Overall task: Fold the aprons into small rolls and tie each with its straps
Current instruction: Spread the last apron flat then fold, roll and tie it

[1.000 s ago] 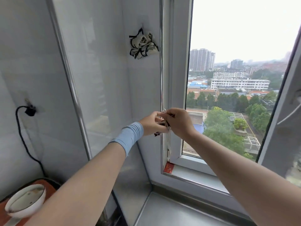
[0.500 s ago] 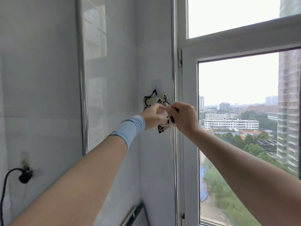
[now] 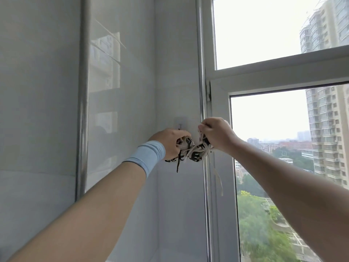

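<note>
- A second ago both my arms were low, near the window sill, fussing with a strap. The small rolled cream-and-black patterned apron bundle [image 3: 195, 153] hung above on the clear adhesive wall hook [image 3: 179, 122]. Half a second ago I had reached up to it.
- Now my left grip [image 3: 171, 143] is curled round the bundle's left end, and my right grip [image 3: 217, 134] is closed on the right end, pinching strap.
- The bundle sits between the two, just below the hook and close to the white tiled wall [image 3: 175, 72]. The hook looks bare above my left knuckles, but I cannot tell whether a loop still catches it.
- A loose cream strap [image 3: 216, 173] trails down past the chrome window-frame strip [image 3: 204, 186], and a short black strap [image 3: 177, 164] dangles under the left end.
- One roll or two pressed together — cannot tell.
- My reading: the rolling looks done, but with tails still loose the tie is probably not finished — cinching or hanging it is the step in hand.
</note>
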`<state>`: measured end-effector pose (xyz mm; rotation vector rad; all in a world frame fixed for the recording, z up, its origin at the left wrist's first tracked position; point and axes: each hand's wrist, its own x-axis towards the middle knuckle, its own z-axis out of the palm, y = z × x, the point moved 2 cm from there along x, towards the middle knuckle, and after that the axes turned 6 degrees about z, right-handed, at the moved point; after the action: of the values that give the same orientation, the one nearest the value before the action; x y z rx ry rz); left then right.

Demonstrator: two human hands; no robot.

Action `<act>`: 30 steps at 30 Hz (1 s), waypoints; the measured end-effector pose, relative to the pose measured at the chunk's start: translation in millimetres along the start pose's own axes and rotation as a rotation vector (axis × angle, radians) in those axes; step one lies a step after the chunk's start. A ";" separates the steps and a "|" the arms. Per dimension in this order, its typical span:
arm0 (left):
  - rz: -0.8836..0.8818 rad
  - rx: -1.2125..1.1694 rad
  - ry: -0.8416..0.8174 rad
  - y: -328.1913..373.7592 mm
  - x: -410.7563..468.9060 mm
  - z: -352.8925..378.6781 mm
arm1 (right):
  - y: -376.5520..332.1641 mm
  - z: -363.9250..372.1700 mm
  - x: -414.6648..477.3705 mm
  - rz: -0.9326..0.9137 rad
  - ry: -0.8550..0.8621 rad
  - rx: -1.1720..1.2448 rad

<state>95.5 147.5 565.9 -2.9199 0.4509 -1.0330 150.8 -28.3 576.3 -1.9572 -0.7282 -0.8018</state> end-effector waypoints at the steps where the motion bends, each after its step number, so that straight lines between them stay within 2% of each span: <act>1: 0.011 -0.024 -0.007 -0.7 -1.7 -2.0 | -2.8 1.4 3.7 0.011 -0.008 -0.005; 5: -0.066 -0.075 -0.053 -9.4 2.0 -7.3 | -14.8 13.7 18.1 0.051 -0.077 -0.039; 9: -0.148 0.030 -0.114 -20.6 6.2 -10.1 | -24.1 31.3 30.5 0.015 -0.120 -0.095; 16: -0.181 -0.113 0.108 -37.9 18.9 -11.3 | -27.8 55.2 54.1 0.034 -0.053 -0.024; 22: -0.172 -0.092 0.159 -49.6 25.8 -5.8 | -31.6 69.6 66.4 0.156 0.054 -0.150; 26: -0.146 -0.036 0.098 -46.8 27.2 -6.1 | -35.8 77.2 70.2 0.283 0.084 -0.261; 30: -0.109 0.025 0.019 -48.9 30.7 0.5 | -33.8 74.2 70.2 0.386 0.048 -0.256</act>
<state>131.5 186.0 589.5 -2.9444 0.2803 -1.0710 187.9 64.4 616.4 -2.2054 -0.2107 -0.7250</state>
